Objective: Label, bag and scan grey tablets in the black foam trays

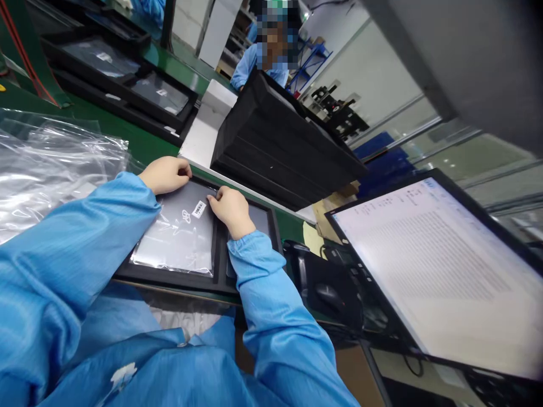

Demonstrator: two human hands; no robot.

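Leftmost, a heap of clear plastic bags lies on the green worktop. Beside it, the left hand, fingers curled together, presses the far left corner of a grey bagged device that sits in the left pocket of a black tray. Next, the right hand pinches the device's far right edge, just beside its white barcode label. Behind the tray stands a stack of black trays. Farther right, a lit monitor leans over a dark mouse.
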